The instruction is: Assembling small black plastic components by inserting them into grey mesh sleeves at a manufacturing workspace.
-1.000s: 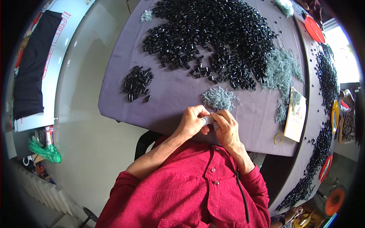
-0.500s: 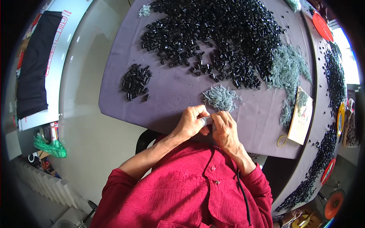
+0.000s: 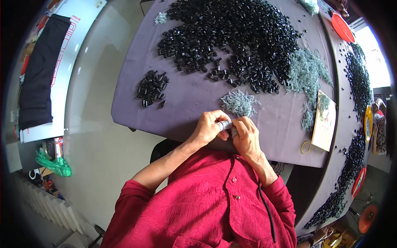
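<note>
Close together over the table's near edge, my left hand [image 3: 206,129] and my right hand [image 3: 247,137] meet at the fingertips. Both have closed, pinching fingers. Grey wrapping shows around a finger of each hand. Whatever sits between the fingertips is too small and too covered to name. Just beyond them lies a small pile of pale grey-blue pins [image 3: 240,103]. Off to the left is a small pile of black plastic pieces [image 3: 152,88]. A large heap of similar black pieces [image 3: 244,39] spreads across the far part of the table.
More pale pins [image 3: 306,70] lie at the right, beside a printed card [image 3: 324,122] and a yellow ring [image 3: 305,147]. A second table [image 3: 340,140] on the right bears black pieces and a red plate [image 3: 343,27]. A green bag [image 3: 53,163] lies at lower left.
The hands stay together at nearly the same place, with slight shifts of the fingers. The whole view has tilted a little; the piles lie as before.
</note>
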`<state>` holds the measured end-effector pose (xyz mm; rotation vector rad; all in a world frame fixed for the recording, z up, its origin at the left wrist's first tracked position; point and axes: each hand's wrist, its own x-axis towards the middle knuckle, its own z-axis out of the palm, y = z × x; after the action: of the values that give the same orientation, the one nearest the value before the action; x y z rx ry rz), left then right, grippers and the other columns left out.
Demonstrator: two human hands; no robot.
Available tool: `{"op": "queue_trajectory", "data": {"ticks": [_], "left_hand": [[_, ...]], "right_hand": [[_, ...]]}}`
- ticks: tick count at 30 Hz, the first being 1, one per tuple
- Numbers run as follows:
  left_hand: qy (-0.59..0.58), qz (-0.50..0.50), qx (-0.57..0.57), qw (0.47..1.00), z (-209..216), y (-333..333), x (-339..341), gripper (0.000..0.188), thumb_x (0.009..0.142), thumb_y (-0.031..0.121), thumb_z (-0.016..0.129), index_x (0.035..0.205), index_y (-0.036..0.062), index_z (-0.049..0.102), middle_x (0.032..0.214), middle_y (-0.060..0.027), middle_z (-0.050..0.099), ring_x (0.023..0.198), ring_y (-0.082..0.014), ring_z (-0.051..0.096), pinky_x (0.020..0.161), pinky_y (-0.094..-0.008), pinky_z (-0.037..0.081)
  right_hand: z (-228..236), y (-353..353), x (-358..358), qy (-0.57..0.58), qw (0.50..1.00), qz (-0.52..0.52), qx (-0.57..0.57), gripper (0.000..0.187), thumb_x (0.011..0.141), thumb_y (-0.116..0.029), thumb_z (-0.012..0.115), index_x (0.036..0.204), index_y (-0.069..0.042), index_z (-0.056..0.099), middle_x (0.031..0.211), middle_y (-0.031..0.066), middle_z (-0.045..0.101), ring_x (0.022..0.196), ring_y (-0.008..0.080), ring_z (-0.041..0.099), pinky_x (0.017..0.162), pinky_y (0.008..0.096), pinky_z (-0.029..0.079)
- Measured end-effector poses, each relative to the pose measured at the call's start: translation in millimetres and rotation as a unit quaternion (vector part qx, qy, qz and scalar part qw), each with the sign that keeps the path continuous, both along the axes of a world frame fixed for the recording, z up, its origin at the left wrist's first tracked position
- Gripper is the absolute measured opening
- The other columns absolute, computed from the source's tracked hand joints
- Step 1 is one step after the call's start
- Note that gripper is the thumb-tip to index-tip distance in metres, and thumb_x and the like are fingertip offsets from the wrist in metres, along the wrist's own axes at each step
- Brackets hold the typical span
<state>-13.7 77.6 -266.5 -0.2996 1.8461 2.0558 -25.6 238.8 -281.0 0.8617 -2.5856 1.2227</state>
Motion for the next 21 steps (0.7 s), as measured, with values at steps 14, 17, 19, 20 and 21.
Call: {"op": "queue_trajectory", "data": {"ticks": [14, 17, 19, 20, 21], "left_hand": [[-0.005, -0.002, -0.019, 1.0, -5, 4, 3, 0.005, 0.086, -0.004, 0.054, 0.083, 0.0, 0.054, 0.069, -0.0062, 0.061, 0.056, -0.0111, 0.061, 0.05, -0.0245, 0.051], [-0.001, 0.006, -0.017, 1.0, -7, 4, 2, 0.005, 0.086, -0.005, 0.056, 0.083, -0.0001, 0.054, 0.071, -0.0059, 0.061, 0.058, -0.0113, 0.061, 0.05, -0.0246, 0.052], [-0.006, 0.009, -0.017, 1.0, -5, 4, 2, 0.006, 0.086, -0.004, 0.057, 0.083, -0.0002, 0.054, 0.072, -0.0058, 0.062, 0.059, -0.0115, 0.062, 0.05, -0.0245, 0.052], [-0.013, -0.002, -0.029, 0.999, -5, 4, 0, 0.005, 0.087, -0.002, 0.058, 0.083, -0.0002, 0.054, 0.072, -0.0058, 0.062, 0.06, -0.0118, 0.062, 0.05, -0.0244, 0.052], [-0.021, -0.014, -0.041, 0.999, -4, 5, -1, 0.006, 0.088, 0.0, 0.058, 0.083, -0.0003, 0.054, 0.073, -0.0058, 0.062, 0.06, -0.012, 0.062, 0.051, -0.0244, 0.053]], "right_hand": [[0, -2, -6, -0.023, 0.999, 0.012, 0.02, 0.026, 0.058, 0.004, 0.054, 0.083, -0.004, 0.056, 0.078, 0.0109, 0.053, 0.072, 0.0312, 0.054, 0.061, 0.0404, 0.047], [0, -1, -7, -0.025, 0.999, 0.02, 0.044, 0.023, 0.058, 0.001, 0.057, 0.08, -0.004, 0.054, 0.078, 0.0106, 0.053, 0.072, 0.0305, 0.054, 0.061, 0.0397, 0.047], [2, 0, -8, -0.029, 0.997, 0.025, 0.066, 0.021, 0.058, -0.001, 0.058, 0.079, -0.005, 0.053, 0.078, 0.0106, 0.053, 0.073, 0.0301, 0.054, 0.061, 0.0394, 0.047], [4, 0, -10, -0.041, 0.995, 0.029, 0.08, 0.021, 0.058, 0.0, 0.059, 0.078, -0.004, 0.054, 0.076, 0.011, 0.054, 0.07, 0.0312, 0.055, 0.06, 0.04, 0.047], [5, 0, -11, -0.054, 0.993, 0.034, 0.095, 0.021, 0.058, 0.001, 0.06, 0.077, -0.004, 0.054, 0.074, 0.0114, 0.055, 0.068, 0.0324, 0.056, 0.06, 0.0407, 0.047]]}}
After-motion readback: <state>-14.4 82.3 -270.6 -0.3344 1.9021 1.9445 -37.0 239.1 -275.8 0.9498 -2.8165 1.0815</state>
